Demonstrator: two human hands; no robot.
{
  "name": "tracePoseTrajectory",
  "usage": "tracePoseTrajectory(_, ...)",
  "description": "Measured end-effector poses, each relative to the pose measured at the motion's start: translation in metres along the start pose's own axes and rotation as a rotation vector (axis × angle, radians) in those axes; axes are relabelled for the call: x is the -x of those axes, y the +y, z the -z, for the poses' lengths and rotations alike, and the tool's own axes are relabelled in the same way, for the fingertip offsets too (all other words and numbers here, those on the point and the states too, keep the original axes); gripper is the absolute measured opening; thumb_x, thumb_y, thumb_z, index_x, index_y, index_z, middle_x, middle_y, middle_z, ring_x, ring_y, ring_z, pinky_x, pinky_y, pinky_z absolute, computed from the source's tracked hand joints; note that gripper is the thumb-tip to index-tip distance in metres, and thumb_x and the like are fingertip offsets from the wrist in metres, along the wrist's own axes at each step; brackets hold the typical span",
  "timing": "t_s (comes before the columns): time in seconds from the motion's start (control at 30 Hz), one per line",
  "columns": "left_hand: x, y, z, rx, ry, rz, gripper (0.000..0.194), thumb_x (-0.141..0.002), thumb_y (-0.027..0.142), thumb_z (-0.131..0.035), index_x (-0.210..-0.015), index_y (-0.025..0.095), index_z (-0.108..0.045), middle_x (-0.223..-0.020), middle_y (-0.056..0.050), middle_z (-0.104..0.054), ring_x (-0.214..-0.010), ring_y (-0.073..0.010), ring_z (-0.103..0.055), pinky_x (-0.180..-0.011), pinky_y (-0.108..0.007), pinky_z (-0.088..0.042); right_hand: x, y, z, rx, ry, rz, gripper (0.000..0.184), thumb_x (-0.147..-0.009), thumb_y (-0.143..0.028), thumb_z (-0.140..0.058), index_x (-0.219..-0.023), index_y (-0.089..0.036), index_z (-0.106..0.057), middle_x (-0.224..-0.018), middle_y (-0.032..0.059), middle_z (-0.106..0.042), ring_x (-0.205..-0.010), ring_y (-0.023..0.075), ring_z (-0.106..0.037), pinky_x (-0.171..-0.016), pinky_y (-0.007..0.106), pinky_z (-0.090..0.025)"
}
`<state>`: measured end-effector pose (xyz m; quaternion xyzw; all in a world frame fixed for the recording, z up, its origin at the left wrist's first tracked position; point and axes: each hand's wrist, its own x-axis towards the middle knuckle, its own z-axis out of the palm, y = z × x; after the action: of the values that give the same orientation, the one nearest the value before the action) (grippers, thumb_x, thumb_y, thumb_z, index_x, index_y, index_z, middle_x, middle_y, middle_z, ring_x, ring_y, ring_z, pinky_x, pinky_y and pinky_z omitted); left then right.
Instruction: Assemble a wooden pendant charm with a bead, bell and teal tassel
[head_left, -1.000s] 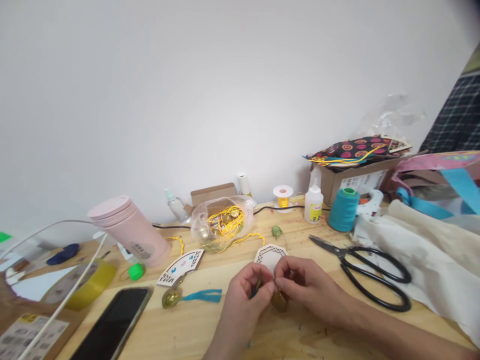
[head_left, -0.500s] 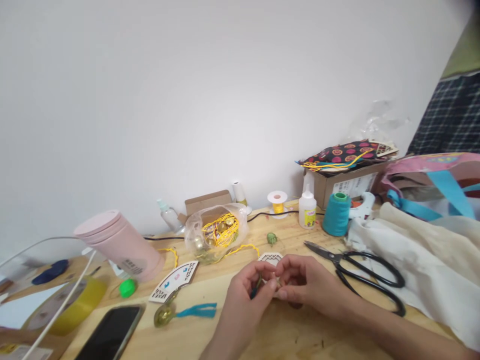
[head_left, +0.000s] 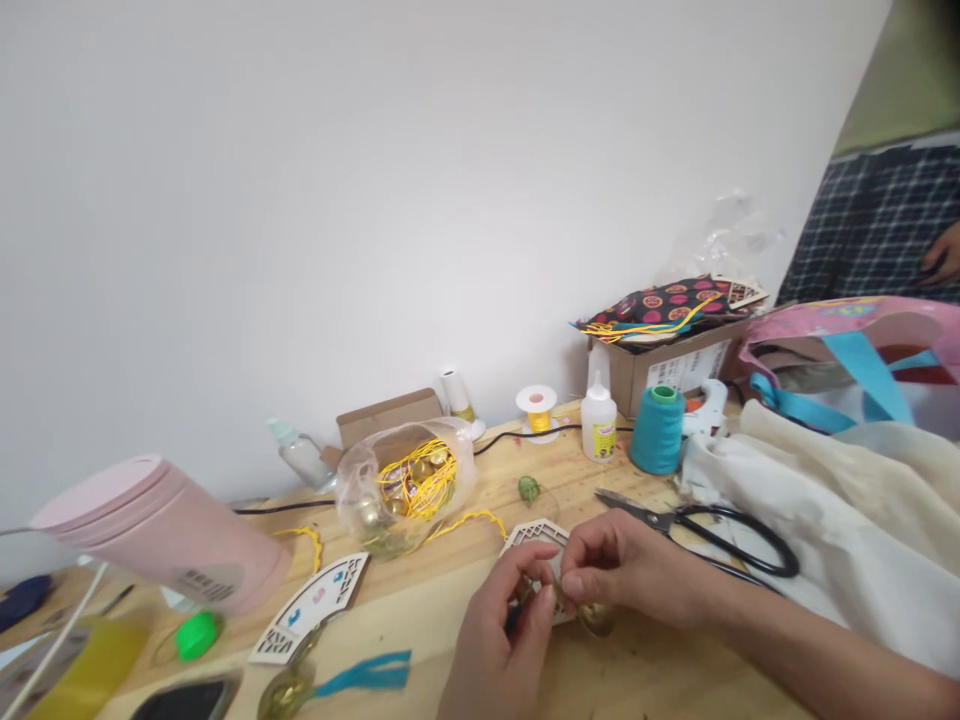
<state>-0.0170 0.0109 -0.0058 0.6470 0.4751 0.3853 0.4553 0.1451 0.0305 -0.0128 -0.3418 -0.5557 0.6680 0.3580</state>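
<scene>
My left hand [head_left: 506, 625] and my right hand [head_left: 637, 568] meet low in the middle, fingertips nearly touching. Each is closed in a pinch; what lies between the fingers is too small and hidden to name. A gold bell [head_left: 596, 619] shows just under my right fingers. Behind the hands is a pale cut-out wooden piece [head_left: 534, 535], partly covered, with a yellow twisted cord [head_left: 480, 516] running up to it. Something dark blue sits partly hidden in my left hand. To the left lie a fan-shaped wooden piece [head_left: 315, 608], another gold bell [head_left: 283, 690] and a blue tassel [head_left: 367, 674].
Black-handled scissors [head_left: 739, 538] lie right of my hands beside white cloth [head_left: 810, 540]. Behind stand a glue bottle [head_left: 598, 425], a teal thread cone [head_left: 657, 432] and a plastic bag [head_left: 360, 480] of cords and bells. A pink tumbler [head_left: 172, 540] leans left. Another person stands far right.
My view has shifted and tilted, moving the left-hand things lower and further left. My fingers have spread slightly apart, and a gold bell now shows beneath my right hand.
</scene>
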Motion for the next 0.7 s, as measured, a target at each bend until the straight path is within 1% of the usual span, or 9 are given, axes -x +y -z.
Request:
tracePoseTrajectory(0.07, 0.0, -0.005, -0.002, 0.029, 0.011, 0.003, 0.022, -0.075, 0.024, -0.048, -0.095, 0.02, -0.056, -0.075, -0.002, -0.057, -0.07, -0.0158, -0.054, -0.064, -0.024, -0.041, -0.001, 0.0, -0.001, 0.026, 0.012, 0.005, 0.025, -0.067, -0.036, -0.062, -0.064, -0.011, -0.06, -0.058, -0.0013, -0.055, -0.053, 0.0072, -0.048, -0.053, 0.019, -0.038)
tracePoseTrajectory(0.13, 0.0, -0.009, -0.003, 0.064, 0.026, 0.02, 0.023, -0.075, 0.025, -0.049, -0.096, 0.019, -0.055, -0.075, -0.002, -0.056, -0.07, -0.0157, -0.054, -0.063, -0.024, -0.041, -0.001, 0.0, -0.003, 0.046, 0.017, -0.002, 0.024, -0.068, -0.035, -0.061, -0.063, -0.011, -0.059, -0.054, -0.0028, -0.053, -0.049, 0.0068, -0.046, -0.049, 0.018, -0.036)
tracePoseTrajectory(0.23, -0.002, -0.011, -0.002, 0.192, 0.033, 0.057, 0.027, -0.073, 0.025, -0.052, -0.099, 0.018, -0.052, -0.072, -0.001, -0.055, -0.069, -0.0147, -0.053, -0.062, -0.023, -0.04, -0.001, 0.0, -0.006, 0.069, 0.045, -0.003, 0.023, -0.067, -0.034, -0.062, -0.063, -0.012, -0.059, -0.052, -0.0034, -0.052, -0.047, 0.0063, -0.044, -0.046, 0.018, -0.034)
tracePoseTrajectory(0.33, -0.003, -0.009, 0.003, 0.346, 0.007, 0.131, 0.034, -0.071, 0.022, -0.053, -0.104, 0.017, -0.048, -0.072, 0.0, -0.055, -0.067, -0.0133, -0.053, -0.063, -0.023, -0.041, -0.001, -0.001, -0.007, 0.084, 0.098, -0.009, 0.025, -0.066, -0.036, -0.063, -0.062, -0.011, -0.061, -0.052, -0.0026, -0.053, -0.047, 0.0062, -0.042, -0.046, 0.018, -0.033)
tracePoseTrajectory(0.4, -0.003, -0.008, 0.007, 0.383, -0.022, 0.184, 0.035, -0.072, 0.022, -0.052, -0.106, 0.016, -0.047, -0.076, -0.001, -0.057, -0.066, -0.0126, -0.052, -0.064, -0.023, -0.041, -0.001, -0.002, -0.007, 0.076, 0.133, -0.013, 0.027, -0.065, -0.038, -0.063, -0.061, -0.011, -0.061, -0.052, -0.0018, -0.054, -0.047, 0.0067, -0.043, -0.046, 0.019, -0.032)
tracePoseTrajectory(0.5, -0.003, -0.007, 0.01, 0.365, -0.024, 0.219, 0.04, -0.073, 0.025, -0.052, -0.111, 0.016, -0.045, -0.079, -0.002, -0.059, -0.067, -0.0123, -0.052, -0.065, -0.023, -0.041, -0.001, -0.002, -0.008, 0.046, 0.162, -0.007, 0.029, -0.063, -0.04, -0.064, -0.059, -0.011, -0.061, -0.052, -0.0012, -0.055, -0.048, 0.0079, -0.047, -0.048, 0.019, -0.034)
tracePoseTrajectory(0.57, -0.003, -0.008, 0.01, 0.339, -0.016, 0.226, 0.046, -0.073, 0.028, -0.053, -0.115, 0.015, -0.042, -0.074, -0.001, -0.059, -0.064, -0.0121, -0.051, -0.061, -0.023, -0.04, 0.0, -0.003, -0.009, 0.026, 0.169, -0.004, 0.028, -0.063, -0.039, -0.064, -0.057, -0.012, -0.06, -0.051, -0.0016, -0.054, -0.048, 0.0081, -0.048, -0.05, 0.02, -0.036)
tracePoseTrajectory(0.63, -0.003, -0.008, 0.008, 0.29, -0.021, 0.231, 0.049, -0.073, 0.031, -0.053, -0.117, 0.014, -0.04, -0.067, 0.001, -0.058, -0.06, -0.0121, -0.05, -0.056, -0.022, -0.039, 0.001, -0.003, -0.011, 0.009, 0.17, -0.017, 0.027, -0.063, -0.037, -0.064, -0.056, -0.012, -0.059, -0.049, -0.0024, -0.053, -0.046, 0.0071, -0.046, -0.048, 0.019, -0.035)
tracePoseTrajectory(0.7, -0.002, -0.006, 0.006, 0.221, -0.027, 0.236, 0.048, -0.073, 0.034, -0.053, -0.115, 0.014, -0.042, -0.062, 0.002, -0.057, -0.059, -0.0128, -0.051, -0.055, -0.022, -0.038, 0.001, -0.004, -0.014, -0.001, 0.159, -0.034, 0.023, -0.063, -0.034, -0.064, -0.056, -0.012, -0.059, -0.05, -0.0024, -0.054, -0.044, 0.0065, -0.044, -0.046, 0.018, -0.034)
